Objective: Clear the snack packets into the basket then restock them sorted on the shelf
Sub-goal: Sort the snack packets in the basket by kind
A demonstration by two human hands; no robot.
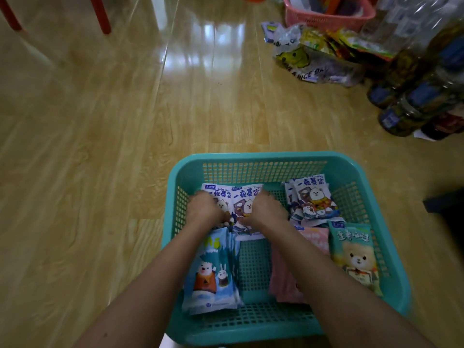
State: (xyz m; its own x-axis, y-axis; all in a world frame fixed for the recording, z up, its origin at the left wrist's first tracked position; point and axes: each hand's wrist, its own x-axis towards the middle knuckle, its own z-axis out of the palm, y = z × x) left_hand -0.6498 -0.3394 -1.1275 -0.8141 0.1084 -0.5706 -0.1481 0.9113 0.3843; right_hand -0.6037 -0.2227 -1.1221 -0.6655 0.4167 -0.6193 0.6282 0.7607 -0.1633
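Note:
A teal plastic basket (251, 158) stands on the wooden floor in front of me with several snack packets in it. Both hands reach into its far left part. My left hand (204, 209) and my right hand (266, 209) are closed on white packets with blue print (238, 197), one beside the other. A second pile of the same white packets (311, 199) lies at the far right. A light blue bear packet (213, 272) lies under my left forearm. Pink packets (313, 242) and a green bear packet (356, 254) lie at the right.
A clear plastic bag of colourful snacks (311, 54) lies on the floor at the upper right, behind it a pink basket (326, 13). Bottles (414, 101) stand at the right edge. Red chair legs (100, 13) are at the upper left.

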